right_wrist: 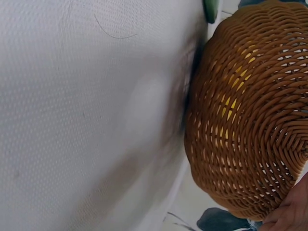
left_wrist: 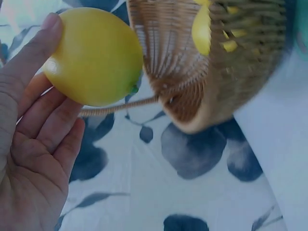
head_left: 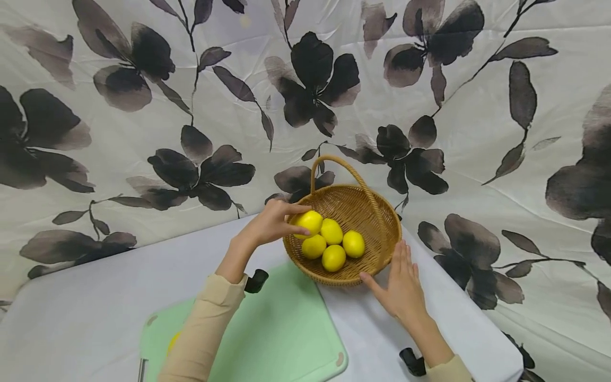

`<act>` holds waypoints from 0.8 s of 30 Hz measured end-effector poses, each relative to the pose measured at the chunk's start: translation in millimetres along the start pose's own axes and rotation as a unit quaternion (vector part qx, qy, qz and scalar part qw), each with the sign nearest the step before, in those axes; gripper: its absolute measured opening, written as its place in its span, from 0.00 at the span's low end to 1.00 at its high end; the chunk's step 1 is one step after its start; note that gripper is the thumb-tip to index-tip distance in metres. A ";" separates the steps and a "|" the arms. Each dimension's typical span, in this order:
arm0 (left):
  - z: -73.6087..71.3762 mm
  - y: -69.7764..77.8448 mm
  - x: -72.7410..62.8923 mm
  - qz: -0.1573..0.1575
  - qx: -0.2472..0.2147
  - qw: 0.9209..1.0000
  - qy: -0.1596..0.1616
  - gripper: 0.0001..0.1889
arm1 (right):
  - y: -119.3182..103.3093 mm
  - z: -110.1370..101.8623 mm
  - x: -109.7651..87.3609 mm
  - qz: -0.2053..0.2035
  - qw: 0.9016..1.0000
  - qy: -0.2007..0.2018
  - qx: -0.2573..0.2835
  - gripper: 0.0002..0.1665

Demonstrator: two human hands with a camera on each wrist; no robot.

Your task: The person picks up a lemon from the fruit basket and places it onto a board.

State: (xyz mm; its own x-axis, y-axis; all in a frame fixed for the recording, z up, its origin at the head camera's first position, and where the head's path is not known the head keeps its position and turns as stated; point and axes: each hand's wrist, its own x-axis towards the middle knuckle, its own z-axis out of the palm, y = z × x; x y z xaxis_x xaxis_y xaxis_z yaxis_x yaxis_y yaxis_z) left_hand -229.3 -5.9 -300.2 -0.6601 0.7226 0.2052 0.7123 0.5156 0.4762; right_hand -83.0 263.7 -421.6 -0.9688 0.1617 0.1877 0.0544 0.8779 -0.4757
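- Lying nearest, a pale green rectangular cutting board (head_left: 281, 318) rests on the white-covered table (head_left: 86, 318); a yellow item (head_left: 173, 341) on it is mostly hidden by the left sleeve (head_left: 195, 329), identity undetermined.
- Right hand (head_left: 403, 289): fingers straight and together, thumb spread apart, set against the near right side of the round, brown wicker basket (head_left: 334, 204). Advised: firm, even contact, so the basket neither slides nor tips.
- Left hand (head_left: 272, 222): thumb and fingers clamped on one smooth yellow lemon (head_left: 309, 220) at the basket's left side; height above the rim cannot be judged. Advised: a light, secure pinch and no quick swing, as smooth fruit may slip.
- Contents: four other yellow lemons (head_left: 354, 244) sit grouped inside, left to middle. Slow handling should avoid jostling them.
- Arched wicker handle (head_left: 367, 191): spans the opening; the held lemon is best kept left of it.
- Background: white cloth (head_left: 248, 180) printed with grey-black flowers.
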 end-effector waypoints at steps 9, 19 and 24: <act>-15.6 -12.9 -44.4 -0.010 0.008 1.000 0.013 0.28 | 1.3 -2.1 1.8 -0.005 1.000 -0.003 0.002 0.68; -10.7 -32.5 -101.5 -0.062 0.012 0.998 0.025 0.29 | 1.9 -0.9 2.5 0.000 1.000 -0.012 0.011 0.69; 0.5 -40.6 -128.9 -0.093 0.010 0.995 0.027 0.28 | 2.1 -2.0 1.6 -0.001 1.000 -0.013 0.011 0.68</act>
State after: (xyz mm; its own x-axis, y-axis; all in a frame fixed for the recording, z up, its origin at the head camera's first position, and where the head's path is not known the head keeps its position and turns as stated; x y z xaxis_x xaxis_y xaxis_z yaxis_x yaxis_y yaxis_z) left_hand -173.0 -119.8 -346.4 -0.7918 0.5892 0.1609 0.5818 0.6474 0.4924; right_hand -84.0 266.6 -420.6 -0.9751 0.1469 0.1660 0.0466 0.8680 -0.4943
